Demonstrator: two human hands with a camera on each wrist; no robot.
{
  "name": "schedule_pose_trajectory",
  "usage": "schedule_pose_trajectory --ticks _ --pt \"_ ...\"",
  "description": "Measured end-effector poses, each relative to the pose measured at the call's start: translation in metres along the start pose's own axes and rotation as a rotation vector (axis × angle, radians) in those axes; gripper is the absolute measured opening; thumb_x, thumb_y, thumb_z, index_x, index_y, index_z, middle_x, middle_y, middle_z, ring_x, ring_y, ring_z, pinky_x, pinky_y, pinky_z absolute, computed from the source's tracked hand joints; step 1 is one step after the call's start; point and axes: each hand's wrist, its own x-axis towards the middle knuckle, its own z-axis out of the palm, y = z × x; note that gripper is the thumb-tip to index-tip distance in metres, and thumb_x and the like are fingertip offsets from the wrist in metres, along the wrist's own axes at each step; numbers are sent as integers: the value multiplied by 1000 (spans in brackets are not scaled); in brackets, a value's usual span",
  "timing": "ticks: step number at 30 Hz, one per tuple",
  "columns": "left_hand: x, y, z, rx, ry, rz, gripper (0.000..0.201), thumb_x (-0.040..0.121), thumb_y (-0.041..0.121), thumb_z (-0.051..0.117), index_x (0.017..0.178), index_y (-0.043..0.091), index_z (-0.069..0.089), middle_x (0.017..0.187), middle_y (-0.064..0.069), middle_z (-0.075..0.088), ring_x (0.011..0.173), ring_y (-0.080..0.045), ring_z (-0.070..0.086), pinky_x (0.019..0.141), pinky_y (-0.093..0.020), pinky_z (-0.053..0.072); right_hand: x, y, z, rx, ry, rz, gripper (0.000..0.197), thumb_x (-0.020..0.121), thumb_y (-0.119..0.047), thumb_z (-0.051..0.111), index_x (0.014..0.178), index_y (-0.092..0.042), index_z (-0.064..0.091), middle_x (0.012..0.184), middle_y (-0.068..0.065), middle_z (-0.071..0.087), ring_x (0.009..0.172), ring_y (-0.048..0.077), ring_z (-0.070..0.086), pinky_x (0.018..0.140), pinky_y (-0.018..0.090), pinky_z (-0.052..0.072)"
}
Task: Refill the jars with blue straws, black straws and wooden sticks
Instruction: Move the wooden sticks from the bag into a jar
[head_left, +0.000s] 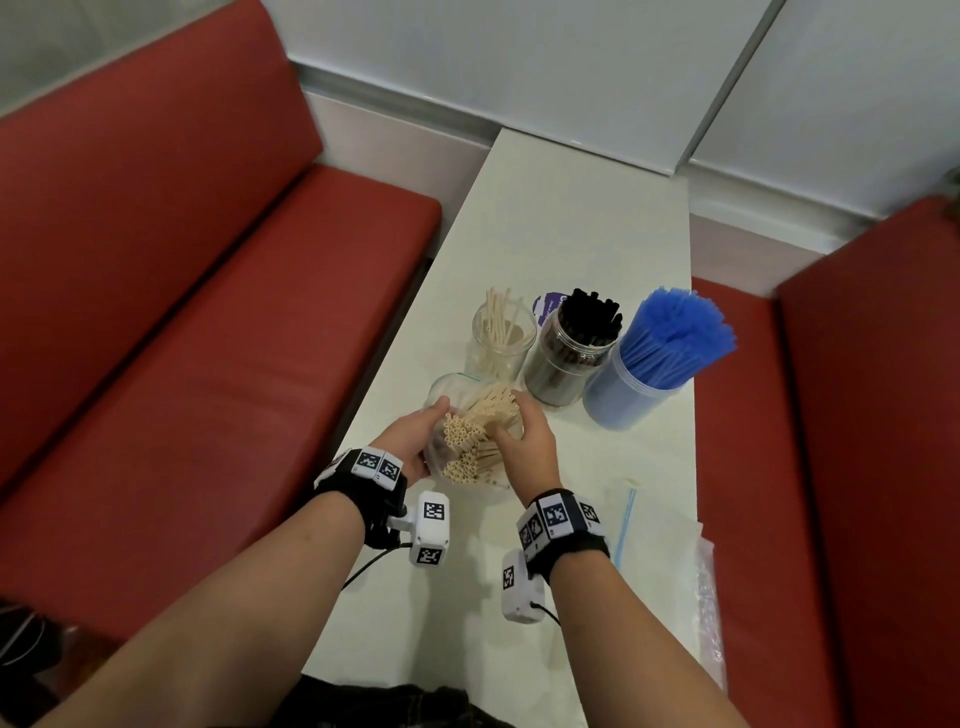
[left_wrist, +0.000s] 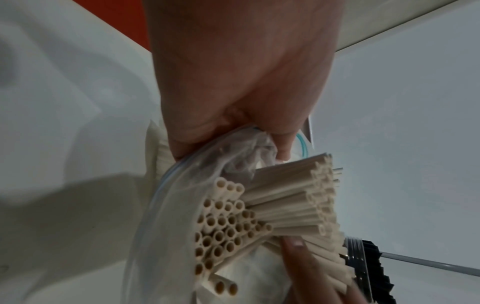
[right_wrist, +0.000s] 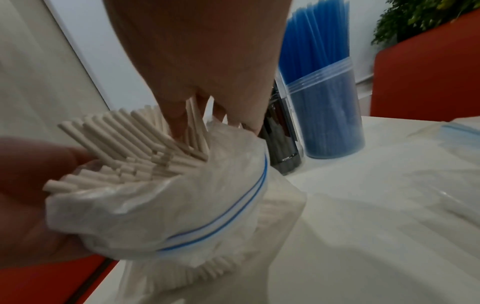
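Note:
A clear zip bag (head_left: 470, 483) full of pale wooden sticks (head_left: 475, 441) stands open at the table's left edge. My left hand (head_left: 418, 434) pinches the bag's rim (left_wrist: 207, 152) and holds it open. My right hand (head_left: 522, 434) reaches into the mouth, and its fingers (right_wrist: 182, 121) curl round a bunch of the wooden sticks (right_wrist: 135, 148). Just behind stand three clear jars in a row. The left jar (head_left: 503, 340) holds a few wooden sticks. The black straw jar (head_left: 569, 358) and the blue straw jar (head_left: 641, 384) are packed full.
Empty clear plastic bags (head_left: 631, 525) with a blue zip strip lie on the white table (head_left: 571, 208) to the right of my right wrist. A purple round lid (head_left: 546, 306) sits behind the black straw jar. Red benches (head_left: 208, 338) flank the narrow table.

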Motion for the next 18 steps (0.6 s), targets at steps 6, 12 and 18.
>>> schedule_pose_trajectory --ticks 6,12,18 --pt "-3 0 6 -82 -77 -20 53 105 45 52 137 3 59 127 -26 68 123 -40 63 108 -53 49 -8 10 0 88 11 105 23 93 -18 68 115 -15 68 109 5 73 103 25 68 96 52 52" --pt "-3 1 2 -127 -101 -13 51 105 42 53 139 4 55 127 -19 65 101 -32 60 108 -48 46 2 2 0 50 4 119 40 105 -26 51 140 -6 50 136 11 61 127 27 56 110 44 43" --pt "1 1 -3 -44 -77 -9 36 102 50 54 109 17 67 104 -11 43 72 -21 47 77 -36 53 5 -15 0 147 34 8 34 108 -24 44 140 -14 45 126 1 63 115 16 61 99 32 50"
